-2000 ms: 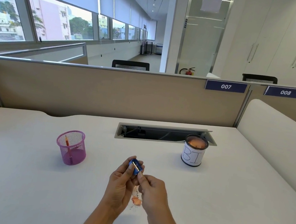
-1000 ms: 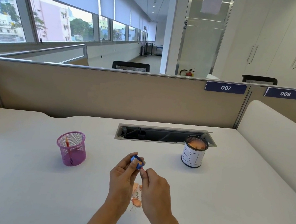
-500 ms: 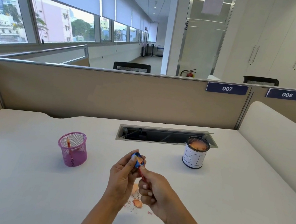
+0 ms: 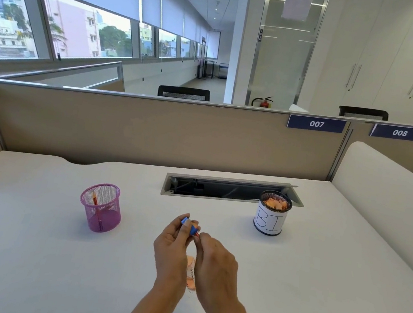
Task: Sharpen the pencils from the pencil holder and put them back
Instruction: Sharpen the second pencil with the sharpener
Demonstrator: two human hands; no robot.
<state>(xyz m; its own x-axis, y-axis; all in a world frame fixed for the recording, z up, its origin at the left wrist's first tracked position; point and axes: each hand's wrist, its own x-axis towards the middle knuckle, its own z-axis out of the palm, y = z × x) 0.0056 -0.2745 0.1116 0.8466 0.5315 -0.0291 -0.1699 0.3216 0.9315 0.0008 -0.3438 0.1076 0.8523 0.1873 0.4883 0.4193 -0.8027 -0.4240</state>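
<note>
The left hand pinches a blue sharpener; the right hand has its grip clamped on a red pencil entering it. Orange shavings lie on the worktop beneath, toward its near edge.

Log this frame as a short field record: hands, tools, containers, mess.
left hand: holds blue sharpener
right hand: holds red pencil, tip at the sharpener
holder: pink mesh, left on desk, one pencil inside
bin: labelled cup, right, shavings inside
shavings: small pile on desk under the hands
</note>
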